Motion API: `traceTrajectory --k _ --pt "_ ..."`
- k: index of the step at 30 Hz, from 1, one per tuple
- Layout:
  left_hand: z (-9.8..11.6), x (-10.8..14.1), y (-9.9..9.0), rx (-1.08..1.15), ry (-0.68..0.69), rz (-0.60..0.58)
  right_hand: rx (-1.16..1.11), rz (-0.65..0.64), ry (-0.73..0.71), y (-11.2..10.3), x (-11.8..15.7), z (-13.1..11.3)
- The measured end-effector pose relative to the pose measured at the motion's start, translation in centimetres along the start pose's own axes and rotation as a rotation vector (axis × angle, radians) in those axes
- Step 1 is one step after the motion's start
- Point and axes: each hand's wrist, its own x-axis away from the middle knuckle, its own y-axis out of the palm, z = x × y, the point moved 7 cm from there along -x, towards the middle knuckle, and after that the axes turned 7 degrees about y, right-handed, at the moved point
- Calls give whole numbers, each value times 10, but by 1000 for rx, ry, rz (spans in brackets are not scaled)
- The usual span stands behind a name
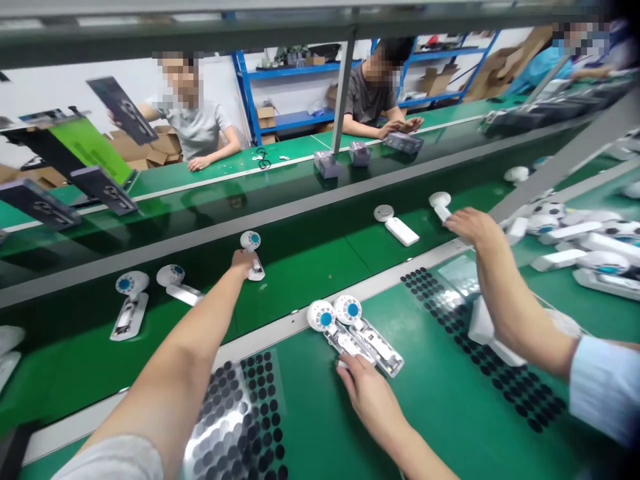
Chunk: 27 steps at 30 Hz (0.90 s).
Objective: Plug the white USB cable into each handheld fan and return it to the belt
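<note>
My left hand [243,262] reaches across onto the green belt, its fingers closed around a white round-headed device [251,241] with a blue disc in its head. On the near worktop, my right hand [367,393] grips the lower end of a similar white device [344,339], whose body lies open with inner parts showing. Touching it on the right is a second open device [376,343], also blue-centred. Two more such devices, one far left [131,303] and one partly behind my left forearm [175,280], rest on the belt.
Sheets of black round stickers [260,400] lie at front. From the right, a co-worker's hand [473,225] touches a white device [440,200] on the belt. White devices [590,240] are piled at right. Boxes [326,164] stand beyond the belt, before seated people. A metal post [344,93] rises there.
</note>
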Motion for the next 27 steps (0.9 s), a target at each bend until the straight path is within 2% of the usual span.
traceTrajectory --k 2,4,8,11,14,17,20,27 --pt "-6 19 5 104 -60 -86 -199 -12 7 -11 6 -5" --pt "-11 51 7 188 -106 -167 -377 -36 49 -22 13 -12" --pt "-16 143 13 344 -182 -329 -676 -130 115 -37 27 -38" --pt "-13 208 18 374 -142 -391 -825 -131 73 -46 37 -61" --pt "-4 252 19 318 -62 -411 -886 -108 25 -53 47 -77" --pt "4 277 19 304 -33 -426 -909 -116 -6 -55 57 -85" --pt "10 288 17 297 6 -418 -880 -114 -35 -58 67 -89" --pt "17 304 15 90 202 -437 -533 13 -118 -65 88 -90"
